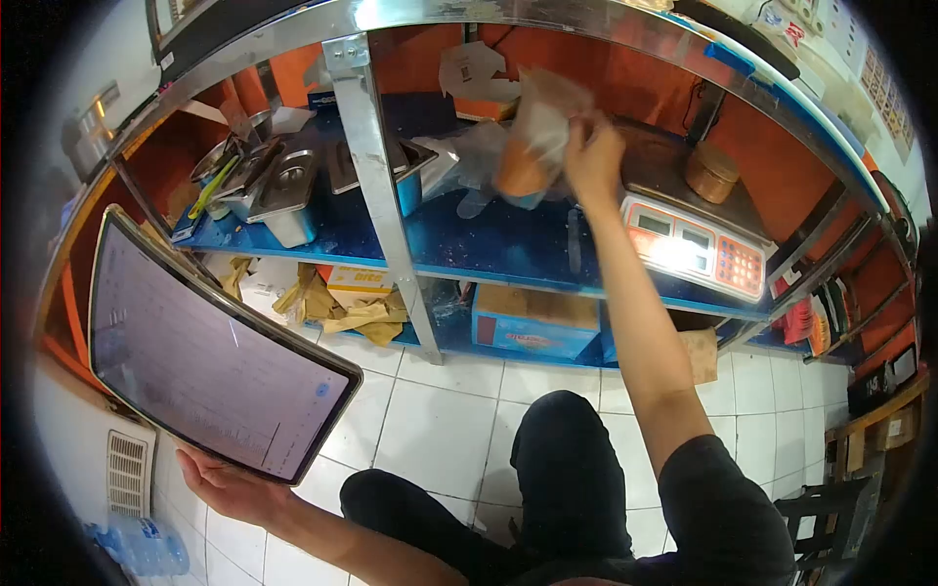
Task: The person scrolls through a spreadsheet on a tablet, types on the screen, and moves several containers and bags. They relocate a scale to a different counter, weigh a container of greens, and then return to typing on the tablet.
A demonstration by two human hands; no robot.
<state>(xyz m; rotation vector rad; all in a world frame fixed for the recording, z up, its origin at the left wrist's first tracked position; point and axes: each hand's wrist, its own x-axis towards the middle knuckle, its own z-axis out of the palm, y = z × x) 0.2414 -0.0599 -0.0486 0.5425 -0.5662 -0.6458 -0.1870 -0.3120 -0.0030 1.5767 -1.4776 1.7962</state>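
My left hand (230,483) holds a large tablet (210,352) from below at its lower edge, its lit screen tilted up at the left. Over the blue shelf, my right hand (594,156) is closed on the top of a clear plastic bag (547,107). Something orange (523,168) fills the bottom of that bag. To the right of it, a digital scale (694,244) with an orange keypad sits on the shelf, and a round brown-lidded jar (711,172) stands on its dark platform.
Metal containers with lids (285,186) stand on the shelf's left part. A steel post (376,166) rises between them and the bag. Below are a blue box (535,322) and crumpled brown packaging (366,317). Water bottles (142,547) lie at lower left.
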